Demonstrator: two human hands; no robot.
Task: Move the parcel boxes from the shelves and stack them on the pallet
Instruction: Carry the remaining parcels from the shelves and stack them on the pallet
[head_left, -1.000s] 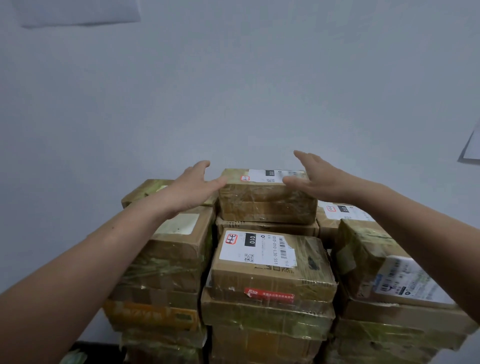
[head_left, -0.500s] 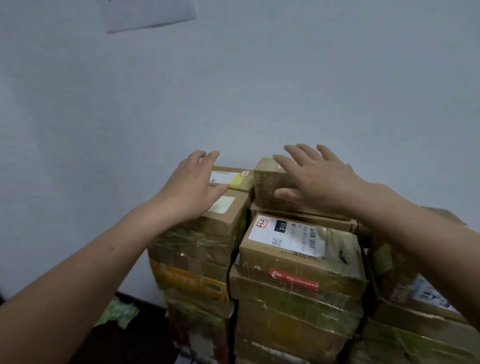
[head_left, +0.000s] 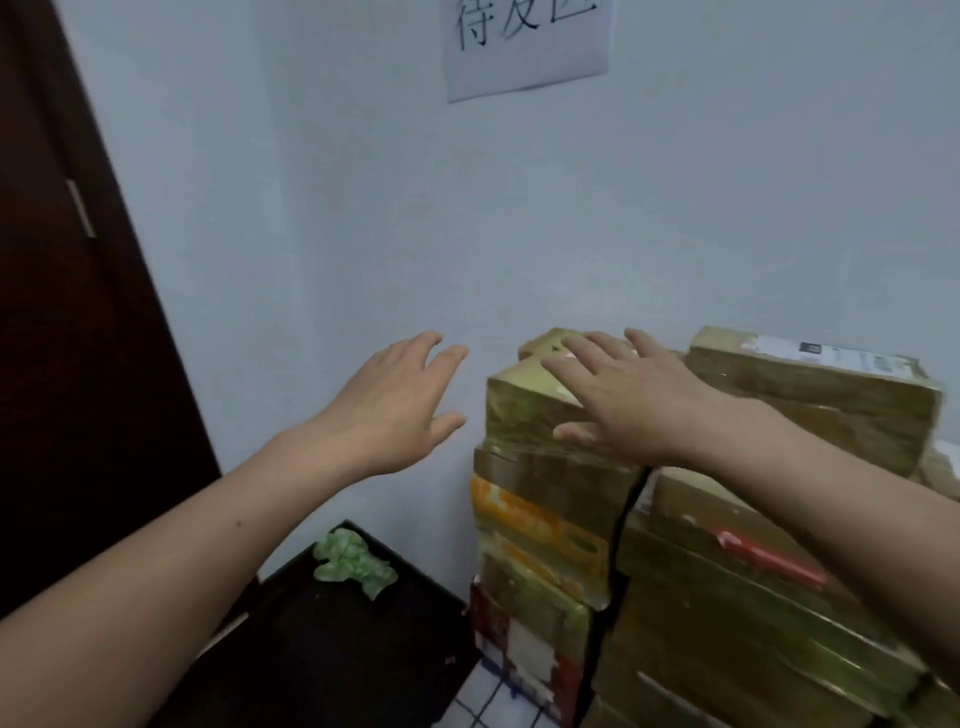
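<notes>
The right hand (head_left: 639, 402) lies flat with fingers spread on the top parcel box (head_left: 519, 410) of the stack, which sits under its palm, thumb against the near face. The left hand (head_left: 395, 405) hovers open just left of that box, touching nothing.

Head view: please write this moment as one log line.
left hand: open, free | right hand: rests on top box | boxes: stacked

The left hand (head_left: 387, 402) and the right hand (head_left: 641, 402) are seen bare. The left forearm (head_left: 156, 571) and the right forearm (head_left: 831, 499) are likewise shown unclothed as far as the picture's edges. A small dark speck is seen on the left forearm.
</notes>
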